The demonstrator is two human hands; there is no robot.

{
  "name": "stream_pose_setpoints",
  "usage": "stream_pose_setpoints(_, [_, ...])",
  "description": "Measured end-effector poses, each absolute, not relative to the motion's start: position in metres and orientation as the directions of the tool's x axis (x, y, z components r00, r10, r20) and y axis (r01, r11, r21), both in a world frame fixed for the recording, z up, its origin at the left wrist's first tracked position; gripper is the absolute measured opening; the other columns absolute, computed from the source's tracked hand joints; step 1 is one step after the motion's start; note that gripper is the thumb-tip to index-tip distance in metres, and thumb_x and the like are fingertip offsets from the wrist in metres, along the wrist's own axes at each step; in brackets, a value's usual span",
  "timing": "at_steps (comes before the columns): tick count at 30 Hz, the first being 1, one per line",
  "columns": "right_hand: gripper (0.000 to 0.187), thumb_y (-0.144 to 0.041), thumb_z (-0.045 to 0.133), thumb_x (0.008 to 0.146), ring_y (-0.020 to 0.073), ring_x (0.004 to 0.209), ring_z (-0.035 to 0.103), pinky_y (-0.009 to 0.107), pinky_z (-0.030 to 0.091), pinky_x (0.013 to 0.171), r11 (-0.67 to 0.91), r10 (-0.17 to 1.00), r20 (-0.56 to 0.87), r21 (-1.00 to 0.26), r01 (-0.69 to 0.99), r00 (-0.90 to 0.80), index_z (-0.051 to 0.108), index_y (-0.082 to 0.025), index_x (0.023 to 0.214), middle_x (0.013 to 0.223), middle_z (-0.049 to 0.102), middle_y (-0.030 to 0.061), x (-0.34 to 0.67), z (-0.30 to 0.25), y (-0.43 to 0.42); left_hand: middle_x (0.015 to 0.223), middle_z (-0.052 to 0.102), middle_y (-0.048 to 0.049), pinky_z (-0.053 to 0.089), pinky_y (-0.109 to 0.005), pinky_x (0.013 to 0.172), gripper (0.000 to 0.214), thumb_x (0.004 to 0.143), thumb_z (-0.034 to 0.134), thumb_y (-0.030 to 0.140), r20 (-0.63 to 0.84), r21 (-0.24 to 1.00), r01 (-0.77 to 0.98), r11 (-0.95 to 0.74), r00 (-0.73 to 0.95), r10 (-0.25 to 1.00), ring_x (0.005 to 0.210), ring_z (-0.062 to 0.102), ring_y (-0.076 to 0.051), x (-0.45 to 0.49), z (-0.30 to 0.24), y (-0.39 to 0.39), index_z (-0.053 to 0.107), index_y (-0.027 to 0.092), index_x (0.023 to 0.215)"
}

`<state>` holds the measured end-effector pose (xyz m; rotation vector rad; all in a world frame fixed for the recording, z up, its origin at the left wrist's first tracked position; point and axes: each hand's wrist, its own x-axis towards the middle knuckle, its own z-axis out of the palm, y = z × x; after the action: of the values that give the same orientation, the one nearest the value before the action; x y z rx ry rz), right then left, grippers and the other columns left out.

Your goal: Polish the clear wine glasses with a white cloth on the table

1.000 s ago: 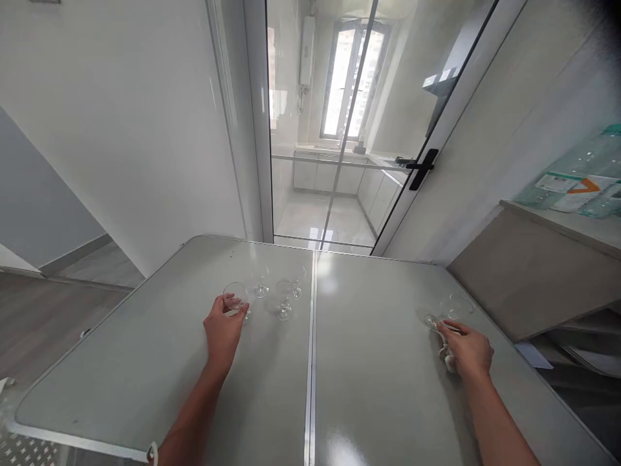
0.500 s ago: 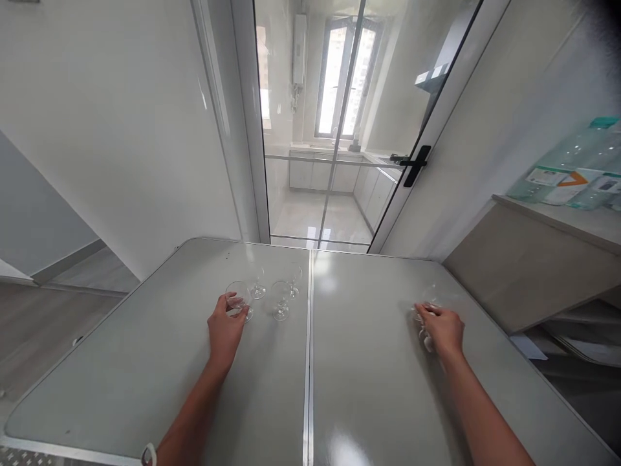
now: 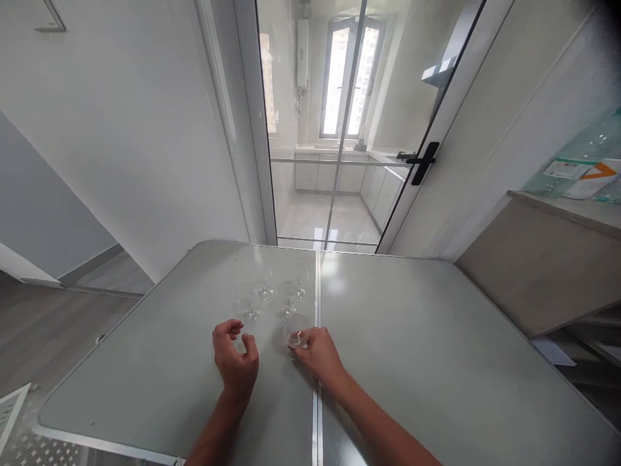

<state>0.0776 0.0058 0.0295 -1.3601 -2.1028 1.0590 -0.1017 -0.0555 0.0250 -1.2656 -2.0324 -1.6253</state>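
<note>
Grey table [image 3: 412,336], split by a seam [image 3: 317,291], fronts a glazed door [image 3: 334,162]. Left of the seam, 4 glasses stand upright: the rear-left glass [image 3: 264,293], rear-right glass [image 3: 301,293], front-left glass [image 3: 251,315] and front-right glass [image 3: 287,314]. A 5th glass [image 3: 295,327] is upright just nearer the person than the front-right glass, pinched low between thumb and fingers of the right hand [image 3: 324,355]; whether its foot touches down is unclear. The left hand [image 3: 235,359] holds nothing, thumb apart from curled fingers, near the front-left glass. Thin-looking bowls probably call for a light, low pinch, a level foot, slow movement and clearance from the front-right glass's rim.
</note>
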Motion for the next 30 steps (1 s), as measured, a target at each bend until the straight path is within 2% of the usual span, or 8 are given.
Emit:
stream_pose_setpoints(3, [0.018, -0.02, 0.065, 0.079, 0.0203, 0.076, 0.071, 0.023, 0.039, 0.062, 0.273, 0.889, -0.046, -0.744, 0.609, -0.455, 0.083, -0.021, 0.083, 0.082, 0.08, 0.0078, 0.069, 0.027, 0.007, 0.094, 0.058, -0.0053, 0.048, -0.037, 0.078, 0.022, 0.08, 0.054, 0.013, 0.695, 0.641, 0.766, -0.041, -0.557, 0.455, 0.08, 0.056, -0.021, -0.101, 0.017, -0.055, 0.052, 0.021, 0.1])
stream_pose_setpoints(8, [0.021, -0.018, 0.066, 0.078, 0.0202, 0.079, 0.071, 0.023, 0.041, 0.065, 0.291, 0.881, -0.049, -0.728, 0.621, -0.47, 0.083, -0.023, 0.088, 0.087, 0.081, 0.0059, 0.043, 0.025, 0.006, 0.088, 0.055, -0.005, 0.047, -0.038, 0.077, 0.017, 0.08, 0.056, 0.015, 0.77, 0.589, 0.795, -0.149, -0.495, 0.402, 0.08, 0.055, -0.022, -0.102, 0.003, -0.058, 0.05, 0.022, 0.095])
stream_pose_setpoints(11, [0.02, -0.017, 0.066, 0.078, 0.0192, 0.079, 0.07, 0.023, 0.041, 0.065, 0.301, 0.874, -0.041, -0.738, 0.605, -0.484, 0.082, -0.023, 0.088, 0.088, 0.08, 0.0053, 0.025, 0.024, 0.003, 0.092, 0.055, -0.0069, 0.047, -0.04, 0.079, 0.017, 0.081, 0.056, 0.017, 0.772, 0.589, 0.799, -0.116, -0.515, 0.374, 0.087, 0.054, -0.024, -0.105, 0.006, -0.06, 0.051, 0.021, 0.097])
stream_pose_setpoints(15, [0.014, -0.024, 0.076, 0.073, 0.0192, 0.079, 0.07, 0.023, 0.042, 0.067, 0.295, 0.858, -0.058, -0.76, 0.58, -0.511, 0.08, -0.023, 0.087, 0.085, 0.079, 0.0037, 0.027, 0.021, 0.006, 0.104, 0.055, -0.0082, 0.046, -0.039, 0.081, 0.024, 0.081, 0.054, 0.013, 0.674, 0.67, 0.74, 0.057, -0.638, 0.372, 0.089, 0.052, -0.022, -0.119, 0.015, -0.056, 0.054, 0.02, 0.103])
stream_pose_setpoints(18, [0.027, -0.027, 0.083, 0.065, 0.0227, 0.085, 0.07, 0.024, 0.043, 0.068, 0.231, 0.905, -0.104, -0.692, 0.683, -0.412, 0.079, -0.022, 0.092, 0.093, 0.078, 0.0064, 0.054, 0.017, 0.024, 0.114, 0.054, -0.0088, 0.048, -0.037, 0.078, 0.035, 0.078, 0.057, 0.013, 0.557, 0.741, 0.653, 0.155, -0.727, 0.401, 0.091, 0.055, -0.021, -0.131, 0.012, -0.049, 0.054, 0.02, 0.112])
stream_pose_setpoints(21, [0.034, -0.031, 0.084, 0.068, 0.0241, 0.086, 0.071, 0.025, 0.044, 0.067, 0.139, 0.962, -0.107, -0.604, 0.784, -0.253, 0.077, -0.02, 0.099, 0.096, 0.077, 0.0096, 0.077, 0.016, 0.053, 0.117, 0.055, -0.0087, 0.051, -0.036, 0.078, 0.039, 0.08, 0.061, 0.018, 0.432, 0.785, 0.586, 0.201, -0.751, 0.499, 0.097, 0.059, -0.022, -0.14, -0.001, -0.044, 0.053, 0.02, 0.117])
stream_pose_setpoints(24, [0.044, -0.038, 0.085, 0.069, 0.0229, 0.083, 0.071, 0.025, 0.045, 0.066, 0.179, 0.941, -0.108, -0.643, 0.745, -0.319, 0.075, -0.021, 0.108, 0.093, 0.077, 0.0074, 0.073, 0.015, 0.075, 0.118, 0.057, -0.0087, 0.053, -0.036, 0.08, 0.042, 0.08, 0.063, 0.021, 0.348, 0.783, 0.577, 0.234, -0.718, 0.603, 0.099, 0.061, -0.022, -0.141, -0.013, -0.04, 0.054, 0.021, 0.121])
stream_pose_setpoints(30, [0.018, -0.029, 0.071, 0.083, 0.0225, 0.088, 0.072, 0.025, 0.046, 0.072, 0.324, 0.898, -0.012, -0.657, 0.681, -0.439, 0.08, -0.021, 0.097, 0.093, 0.079, 0.0083, 0.025, 0.011, 0.081, 0.123, 0.062, -0.0096, 0.053, -0.038, 0.087, 0.056, 0.075, 0.073, 0.027, 0.268, 0.783, 0.572, 0.243, -0.663, 0.699, 0.094, 0.065, -0.022, -0.143, -0.011, -0.026, 0.055, 0.02, 0.127])
